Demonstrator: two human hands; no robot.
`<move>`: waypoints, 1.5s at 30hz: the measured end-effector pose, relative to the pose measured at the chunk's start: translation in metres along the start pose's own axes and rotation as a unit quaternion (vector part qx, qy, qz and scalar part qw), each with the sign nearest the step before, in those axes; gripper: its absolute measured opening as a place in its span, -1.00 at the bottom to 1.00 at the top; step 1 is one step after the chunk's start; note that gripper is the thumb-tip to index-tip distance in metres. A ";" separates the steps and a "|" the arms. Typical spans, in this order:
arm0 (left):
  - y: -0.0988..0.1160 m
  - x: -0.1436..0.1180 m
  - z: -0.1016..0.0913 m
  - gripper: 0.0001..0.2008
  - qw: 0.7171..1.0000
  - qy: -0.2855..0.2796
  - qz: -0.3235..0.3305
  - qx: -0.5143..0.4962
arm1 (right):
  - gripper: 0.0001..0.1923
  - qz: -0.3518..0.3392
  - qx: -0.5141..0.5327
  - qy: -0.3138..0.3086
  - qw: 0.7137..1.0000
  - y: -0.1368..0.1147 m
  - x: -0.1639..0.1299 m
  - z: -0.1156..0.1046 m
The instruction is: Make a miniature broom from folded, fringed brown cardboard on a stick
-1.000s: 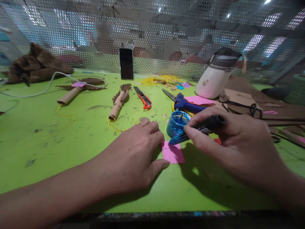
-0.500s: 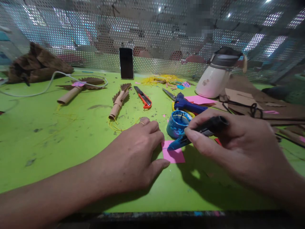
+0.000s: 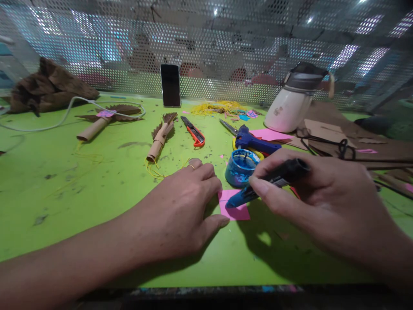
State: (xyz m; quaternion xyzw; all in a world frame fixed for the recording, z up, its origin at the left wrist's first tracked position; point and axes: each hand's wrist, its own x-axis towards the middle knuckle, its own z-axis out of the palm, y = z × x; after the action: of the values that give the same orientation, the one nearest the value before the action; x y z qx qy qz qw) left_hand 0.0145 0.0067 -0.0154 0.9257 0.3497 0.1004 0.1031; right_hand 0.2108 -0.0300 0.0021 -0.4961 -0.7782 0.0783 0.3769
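Note:
My right hand grips a marker with a black barrel and a blue-smeared front end. Its tip meets a small pink square of paper, where a thin blue line shows near the left edge. Over the table my left hand lies spread, thumb and forefinger apart at the paper's left side; its other fingertips are partly hidden. Just behind the paper stands a small round pot smeared with blue paint, partly covered by my right fingers.
Behind the pot lie a blue glue gun and scissors. A red box cutter and rolled brown-paper figures lie beyond my left hand. Farther back are a phone, yellow strands and a white jug.
The marker's tip has shifted slightly down and left on the pink paper. My left hand has stayed in place.

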 end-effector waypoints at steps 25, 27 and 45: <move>-0.003 0.002 0.001 -0.74 1.000 -0.015 -0.004 0.007 | -0.86 0.069 0.032 0.028 0.997 0.008 0.006 0.001; -0.003 0.002 0.001 -0.74 1.000 -0.013 -0.003 0.005 | -0.88 0.063 0.027 0.033 0.997 0.009 0.006 0.003; 0.001 0.001 -0.007 -0.81 1.000 -0.029 0.002 0.009 | -0.84 0.049 0.026 -0.015 0.998 0.004 0.005 -0.001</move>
State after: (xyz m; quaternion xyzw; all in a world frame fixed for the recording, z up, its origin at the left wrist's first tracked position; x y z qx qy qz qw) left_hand 0.0145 0.0078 -0.0086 0.9298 0.3456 0.0706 0.1050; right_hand 0.2138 -0.0243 0.0032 -0.5229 -0.7562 0.1242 0.3733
